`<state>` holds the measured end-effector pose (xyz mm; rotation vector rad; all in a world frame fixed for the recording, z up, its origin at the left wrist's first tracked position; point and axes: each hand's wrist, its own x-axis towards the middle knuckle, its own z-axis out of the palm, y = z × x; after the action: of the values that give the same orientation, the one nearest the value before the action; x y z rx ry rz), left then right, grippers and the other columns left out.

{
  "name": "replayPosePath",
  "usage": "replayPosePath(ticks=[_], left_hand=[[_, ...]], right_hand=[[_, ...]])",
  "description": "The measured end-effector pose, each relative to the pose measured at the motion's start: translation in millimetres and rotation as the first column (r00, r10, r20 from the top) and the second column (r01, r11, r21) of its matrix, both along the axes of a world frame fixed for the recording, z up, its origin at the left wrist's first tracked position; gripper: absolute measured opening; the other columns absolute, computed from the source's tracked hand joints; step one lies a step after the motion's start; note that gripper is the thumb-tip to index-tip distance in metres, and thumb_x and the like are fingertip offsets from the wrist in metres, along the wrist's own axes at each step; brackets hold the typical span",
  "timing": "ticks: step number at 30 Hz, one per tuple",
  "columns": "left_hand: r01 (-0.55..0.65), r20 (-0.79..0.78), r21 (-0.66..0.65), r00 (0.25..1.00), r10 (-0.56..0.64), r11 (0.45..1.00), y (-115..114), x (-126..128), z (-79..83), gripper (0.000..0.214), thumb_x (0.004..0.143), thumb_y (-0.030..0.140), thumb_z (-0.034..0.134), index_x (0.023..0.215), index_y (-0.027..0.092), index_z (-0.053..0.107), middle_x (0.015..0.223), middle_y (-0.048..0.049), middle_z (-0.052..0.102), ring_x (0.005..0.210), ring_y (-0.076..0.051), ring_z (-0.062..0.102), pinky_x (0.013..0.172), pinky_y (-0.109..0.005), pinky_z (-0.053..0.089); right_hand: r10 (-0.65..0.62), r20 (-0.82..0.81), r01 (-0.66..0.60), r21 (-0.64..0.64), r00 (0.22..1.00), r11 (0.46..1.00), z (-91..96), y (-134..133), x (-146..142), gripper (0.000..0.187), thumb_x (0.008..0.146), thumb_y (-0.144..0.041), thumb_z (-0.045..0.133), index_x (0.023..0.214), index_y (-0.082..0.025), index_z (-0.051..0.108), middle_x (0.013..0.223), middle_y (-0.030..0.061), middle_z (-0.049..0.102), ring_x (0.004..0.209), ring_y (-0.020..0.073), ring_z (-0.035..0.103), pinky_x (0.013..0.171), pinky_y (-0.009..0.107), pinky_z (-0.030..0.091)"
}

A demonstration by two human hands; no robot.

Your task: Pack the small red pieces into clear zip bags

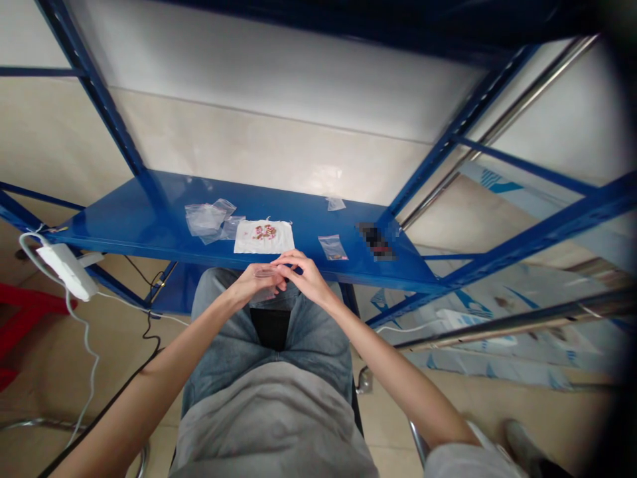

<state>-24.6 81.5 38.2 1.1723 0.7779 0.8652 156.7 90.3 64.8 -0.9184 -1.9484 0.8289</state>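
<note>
My left hand (257, 281) is closed around a small clear plastic bag (266, 295), whose film hangs below the fingers and shows over the back of the hand. My right hand (302, 273) meets it from the right, its fingers pinched together at the left fingertips. Whatever the right fingers hold is too small or hidden to make out. Just beyond both hands lies a white cloth (243, 238) on the blue shelf (279, 199), with a pile of small red, pink and gold pieces (265, 231) on it.
Several clear bags (206, 220) lie loosely left of the cloth. To its right are a zip bag (332, 247) with small contents, a blurred dark object (375, 241) and another clear bag (336, 203) farther back. A white power strip (67, 271) hangs by the shelf's left end.
</note>
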Motion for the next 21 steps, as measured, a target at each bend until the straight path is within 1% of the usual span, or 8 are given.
replayPosePath(ticks=[3,5,8,10,12,16,19,21], left_hand=[[-0.013,0.055,-0.020,0.998,0.014,1.000,-7.7,2.6,0.6,0.035,0.073,0.040,0.077,0.094,0.012,0.072,0.080,-0.0101,0.072,0.068,-0.016,0.066,0.067,-0.027,0.051],[-0.005,0.091,-0.017,0.996,0.007,1.000,-14.6,5.6,0.2,0.036,0.072,0.038,0.078,0.097,0.012,0.072,0.082,-0.0096,0.072,0.071,-0.017,0.066,0.069,-0.028,0.052],[0.048,0.067,-0.010,0.997,-0.047,0.999,-26.2,10.1,-2.0,0.034,0.073,0.037,0.077,0.097,0.012,0.072,0.083,-0.0093,0.072,0.072,-0.018,0.066,0.069,-0.029,0.052],[0.077,0.030,-0.010,0.997,-0.077,0.997,-32.2,11.9,-4.0,0.034,0.074,0.038,0.076,0.096,0.012,0.072,0.084,-0.0099,0.072,0.075,-0.019,0.067,0.070,-0.029,0.052],[0.069,0.007,0.005,0.998,-0.069,0.998,-34.4,12.5,-5.8,0.035,0.077,0.040,0.074,0.098,0.012,0.072,0.090,-0.0108,0.073,0.081,-0.021,0.068,0.074,-0.031,0.052],[-0.049,-0.091,0.167,0.994,0.065,0.985,-27.2,10.6,-8.0,0.038,0.084,0.048,0.063,0.093,0.013,0.073,0.087,-0.0094,0.074,0.082,-0.022,0.068,0.077,-0.031,0.052],[-0.152,-0.147,0.282,0.969,0.199,0.947,-20.2,8.7,-9.0,0.039,0.088,0.050,0.056,0.088,0.014,0.071,0.079,-0.0079,0.073,0.072,-0.019,0.066,0.066,-0.027,0.049],[-0.196,-0.153,0.310,0.956,0.252,0.930,-18.4,8.4,-9.3,0.039,0.090,0.049,0.055,0.087,0.014,0.070,0.074,-0.0068,0.071,0.065,-0.017,0.064,0.060,-0.025,0.046]], right_hand=[[-0.011,-0.078,0.009,-0.024,0.997,1.000,-4.8,-16.1,3.2,0.031,0.090,-0.036,0.059,0.120,-0.028,0.066,0.113,0.0070,0.060,0.104,0.0193,0.056,0.078,0.029,0.048],[0.002,-0.112,-0.006,-0.040,0.994,0.999,-8.6,-27.9,4.8,0.031,0.091,-0.036,0.059,0.120,-0.028,0.065,0.111,0.0067,0.059,0.101,0.0185,0.057,0.078,0.028,0.048],[-0.003,-0.136,-0.006,-0.062,0.991,0.998,-14.5,-41.3,6.6,0.019,0.091,-0.036,0.058,0.099,-0.024,0.069,0.103,0.0057,0.060,0.097,0.0185,0.058,0.079,0.029,0.048],[-0.015,-0.138,0.005,-0.073,0.990,0.997,-17.7,-45.1,7.3,0.018,0.091,-0.038,0.058,0.087,-0.022,0.067,0.099,0.0053,0.059,0.095,0.0187,0.058,0.079,0.030,0.047],[-0.031,-0.134,0.021,-0.075,0.990,0.997,-20.1,-44.9,8.2,0.020,0.092,-0.039,0.056,0.085,-0.021,0.063,0.097,0.0051,0.059,0.093,0.0185,0.058,0.080,0.029,0.046],[-0.116,-0.105,0.106,-0.094,0.988,0.990,-23.1,-38.5,12.0,0.021,0.096,-0.039,0.048,0.092,-0.021,0.058,0.088,0.0029,0.059,0.082,0.0167,0.056,0.077,0.028,0.044],[-0.134,-0.115,0.120,-0.121,0.984,0.985,-24.0,-34.8,14.5,0.022,0.096,-0.040,0.046,0.088,-0.022,0.054,0.080,0.0013,0.058,0.076,0.0162,0.056,0.074,0.028,0.044],[-0.120,-0.172,0.091,-0.169,0.978,0.981,-24.1,-34.6,14.6,0.021,0.096,-0.042,0.047,0.092,-0.023,0.053,0.076,0.0006,0.058,0.071,0.0158,0.057,0.070,0.028,0.045]])
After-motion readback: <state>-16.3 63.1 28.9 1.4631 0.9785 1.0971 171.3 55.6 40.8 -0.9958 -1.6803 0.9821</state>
